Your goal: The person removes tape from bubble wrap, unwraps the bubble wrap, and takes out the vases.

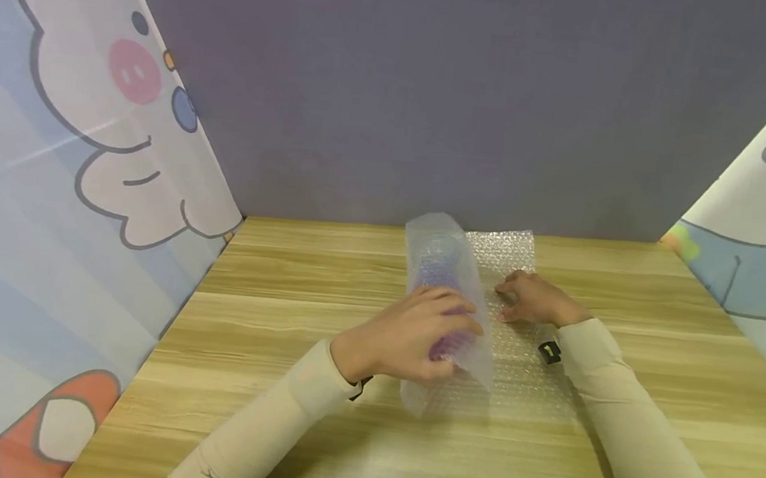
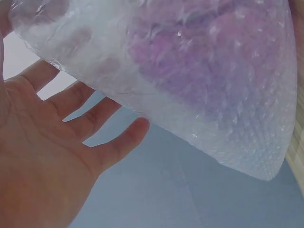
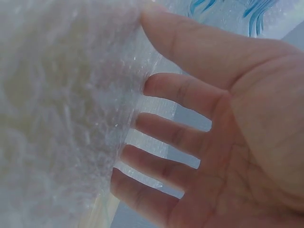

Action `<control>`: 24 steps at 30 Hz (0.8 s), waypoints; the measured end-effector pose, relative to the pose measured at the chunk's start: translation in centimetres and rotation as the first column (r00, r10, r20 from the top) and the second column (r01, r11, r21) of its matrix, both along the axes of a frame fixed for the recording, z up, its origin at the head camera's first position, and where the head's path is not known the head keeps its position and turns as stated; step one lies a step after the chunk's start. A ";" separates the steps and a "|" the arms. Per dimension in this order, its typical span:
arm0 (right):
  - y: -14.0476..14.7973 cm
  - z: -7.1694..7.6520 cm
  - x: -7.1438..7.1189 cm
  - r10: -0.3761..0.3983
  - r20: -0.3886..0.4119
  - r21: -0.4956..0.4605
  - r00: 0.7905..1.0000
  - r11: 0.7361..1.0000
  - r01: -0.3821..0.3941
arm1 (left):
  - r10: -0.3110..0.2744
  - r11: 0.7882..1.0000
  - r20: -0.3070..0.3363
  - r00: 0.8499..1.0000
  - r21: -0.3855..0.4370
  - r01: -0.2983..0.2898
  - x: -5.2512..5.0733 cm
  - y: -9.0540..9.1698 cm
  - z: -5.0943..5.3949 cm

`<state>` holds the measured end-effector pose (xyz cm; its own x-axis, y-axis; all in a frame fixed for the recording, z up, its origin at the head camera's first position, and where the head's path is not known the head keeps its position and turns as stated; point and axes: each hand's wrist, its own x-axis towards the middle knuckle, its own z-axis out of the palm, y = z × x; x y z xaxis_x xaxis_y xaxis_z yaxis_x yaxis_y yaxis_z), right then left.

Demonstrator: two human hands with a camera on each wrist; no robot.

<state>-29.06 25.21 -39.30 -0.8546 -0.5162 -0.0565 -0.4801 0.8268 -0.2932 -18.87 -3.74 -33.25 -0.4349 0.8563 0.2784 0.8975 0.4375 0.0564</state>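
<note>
A purple-and-blue object (image 1: 441,268), its kind blurred by the wrap, lies under a layer of bubble wrap (image 1: 420,243) near the back of the table. My left hand (image 1: 408,334) reaches over this wrapped part and holds it, fingers bent over the right side. In the left wrist view its fingertips meet the lower edge of the raised bubble wrap (image 2: 190,118). My right hand (image 1: 536,300) rests with spread fingers on the flat bubble wrap sheet (image 1: 503,250) to the right. Those fingertips touch the sheet in the right wrist view.
The wooden table (image 1: 296,277) runs back to a plain grey wall (image 1: 438,98). Cartoon-printed panels (image 1: 63,185) stand along both sides. A small black item (image 1: 550,352) shows at the right wrist.
</note>
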 end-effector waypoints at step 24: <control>0.1 -0.1 0.0 0.011 0.001 0.005 1.000 1.000 -0.011 | 0.154 0.979 0.073 0.985 0.122 -0.162 -0.7 -2.6 2.4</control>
